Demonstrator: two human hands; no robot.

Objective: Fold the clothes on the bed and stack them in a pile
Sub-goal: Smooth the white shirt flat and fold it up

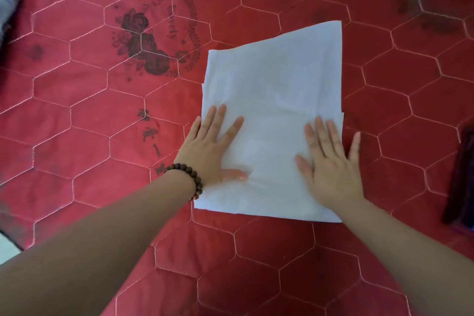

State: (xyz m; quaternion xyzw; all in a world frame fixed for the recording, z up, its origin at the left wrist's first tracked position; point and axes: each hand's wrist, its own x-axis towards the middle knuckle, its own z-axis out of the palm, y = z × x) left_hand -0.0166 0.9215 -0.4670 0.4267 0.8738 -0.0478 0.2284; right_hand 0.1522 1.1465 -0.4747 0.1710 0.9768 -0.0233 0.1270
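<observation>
White garment (274,100) lies flat on the red quilt (102,110), folded to a tall rectangle, long axis running away from me, near end under both palms. I see left hand (210,151) and right hand (331,169) pressing it with straight, spread fingers, gripping nothing. Far edge is equally reachable; dark cloth (461,177) sits well right.

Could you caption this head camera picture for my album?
Both hands, left hand and right hand, press flat on a folded white cloth.

Soft, even daylight with faint shadows, slightly blurred throughout (edges bowed by the wide lens).
</observation>
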